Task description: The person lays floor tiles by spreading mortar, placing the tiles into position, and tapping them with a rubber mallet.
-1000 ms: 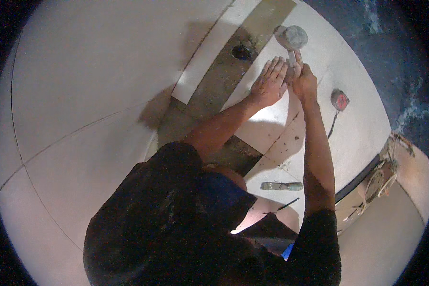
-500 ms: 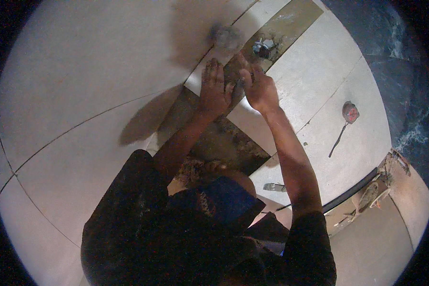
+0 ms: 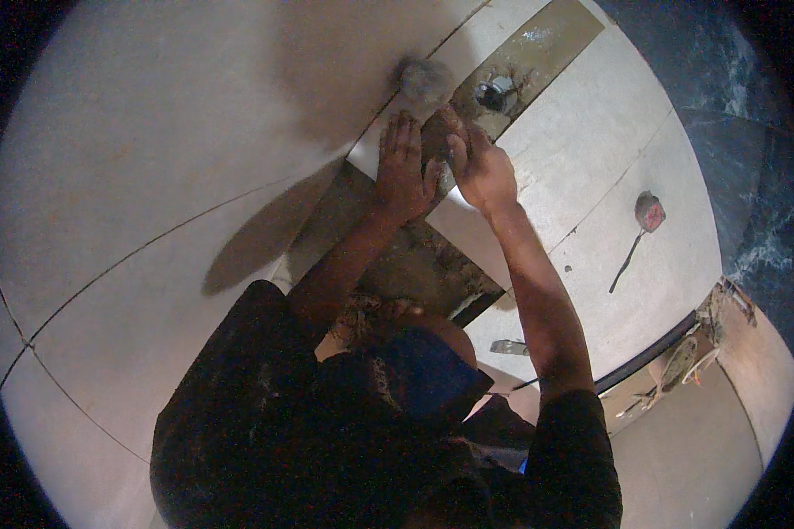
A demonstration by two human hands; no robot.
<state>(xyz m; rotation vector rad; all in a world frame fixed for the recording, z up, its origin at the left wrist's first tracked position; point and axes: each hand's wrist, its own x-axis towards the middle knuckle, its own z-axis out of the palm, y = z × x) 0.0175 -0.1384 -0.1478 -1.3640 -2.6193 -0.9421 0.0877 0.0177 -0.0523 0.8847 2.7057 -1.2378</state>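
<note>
My left hand [image 3: 403,176] lies open beside the upper strip of the bare bed, its fingers stretched together over a pale floor tile. Close by on the right, my right hand [image 3: 485,175] is partly closed, index finger reaching forward and thumb alongside. Whatever its fingers grip is dark and cannot be made out. Between the hands is a dark, wet-looking patch [image 3: 436,139]. Just beyond them, a strip of brown mortar bed [image 3: 551,48] holds a round drain opening [image 3: 496,93]. A fuzzy grey lump, perhaps a sponge [image 3: 423,81], sits past my left fingertips.
Under my forearms lies a wider patch of bare bed [image 3: 397,269]. To the right, a red-and-grey tool with a thin dark handle [image 3: 649,212] rests on the tiles. A small flat metal piece [image 3: 509,347] lies near my right forearm. Debris [image 3: 679,363] lies beyond a dark strip [image 3: 648,353].
My left hand has drawn back slightly toward me and to the right. The right hand stays nearly in place. Shadows on the left tiles have shifted.
</note>
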